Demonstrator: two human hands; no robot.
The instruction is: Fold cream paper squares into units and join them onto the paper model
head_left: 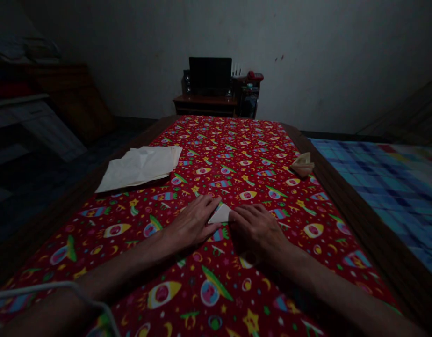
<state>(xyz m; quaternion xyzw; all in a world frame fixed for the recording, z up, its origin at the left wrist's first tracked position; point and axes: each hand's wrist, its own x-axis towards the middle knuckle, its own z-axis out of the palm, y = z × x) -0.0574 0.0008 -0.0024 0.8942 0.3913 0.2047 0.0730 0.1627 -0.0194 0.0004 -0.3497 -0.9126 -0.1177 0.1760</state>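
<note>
A small piece of white folded paper [221,214], roughly triangular, lies on the red patterned tablecloth [198,285] between my two hands. My left hand [192,221] grips its left side, fingers along the far edge and thumb at the near edge. At its right corner, the closed fingers of my right hand [260,228] hold the paper; the thumb there is mostly hidden. Dim light blurs the finer folds.
A stack of pale paper sheets [140,167] lies on the left of the table. Near the right edge stands a folded tan paper piece [303,164]. A white cable [74,284] crosses my left forearm. A monitor [210,75] stands beyond the table.
</note>
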